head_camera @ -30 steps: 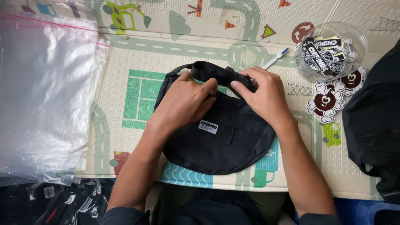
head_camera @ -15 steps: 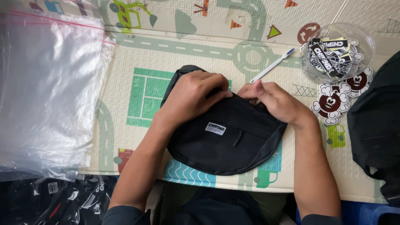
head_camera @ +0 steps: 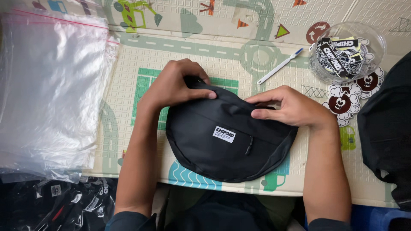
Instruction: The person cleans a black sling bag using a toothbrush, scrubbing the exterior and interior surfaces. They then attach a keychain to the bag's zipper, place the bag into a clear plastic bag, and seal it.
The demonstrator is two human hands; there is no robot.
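Black waist bag (head_camera: 222,141) lies flat at centre of patterned play mat (head_camera: 257,51), white label facing up. Left hand (head_camera: 175,83) grips bag's upper left edge, fingers curled over it. Right hand (head_camera: 291,107) pinches bag's upper right edge. Clear tub of stickers (head_camera: 346,51) beyond bag, right; white pen (head_camera: 280,66) just beyond bag; clear plastic bags (head_camera: 47,90) left of bag.

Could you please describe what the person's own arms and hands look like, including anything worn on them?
Both forearms are bare. Dark navy sleeves, pushed up near the elbows, show at the bottom edge of the head view. The left hand and right hand are bare too: no gloves, and no rings, watch or bracelet visible. Fingernails are short and unpainted.
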